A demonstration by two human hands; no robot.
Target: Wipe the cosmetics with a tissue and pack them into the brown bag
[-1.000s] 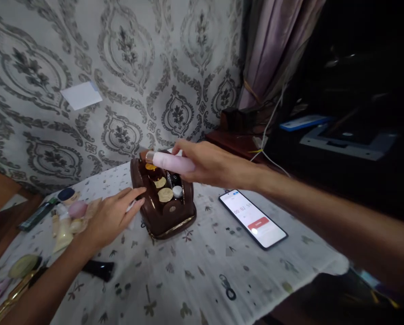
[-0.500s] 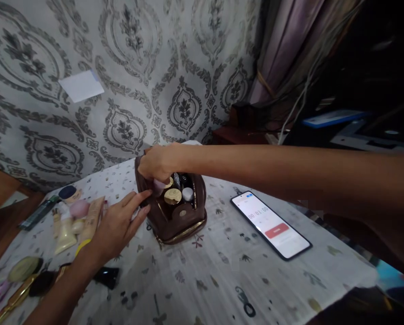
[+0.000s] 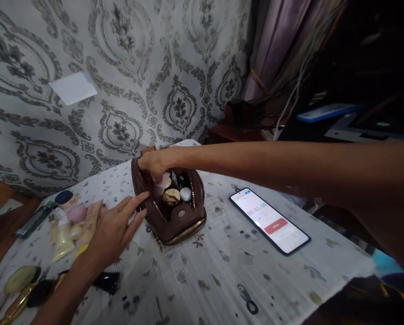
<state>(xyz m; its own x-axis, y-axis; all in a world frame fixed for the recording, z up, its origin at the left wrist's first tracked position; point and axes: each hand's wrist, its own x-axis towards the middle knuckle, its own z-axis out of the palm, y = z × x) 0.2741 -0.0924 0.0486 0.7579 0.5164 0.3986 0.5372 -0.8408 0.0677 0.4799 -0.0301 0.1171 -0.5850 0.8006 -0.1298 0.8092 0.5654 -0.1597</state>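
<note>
A brown cosmetic bag stands unzipped on the table, its mouth facing up. Inside it I see a gold-lidded round container, a silver-white cap and several dark items. My right hand reaches down into the bag's far left side; its fingers are hidden there. Just below that hand is a pale pink item, and whether it is gripped does not show. My left hand is open, fingers stretched out, its index fingertip at the bag's left side.
Left of the bag lie a pink sponge, a cream tube, a dark green tube and a round dark-lidded jar. Brushes are nearer me. A phone with a timer rests on the right, below my right forearm.
My right hand has sunk a little deeper into the bag, and more of the pale pink item shows. My left hand stays by the bag. The view has shifted slightly.
</note>
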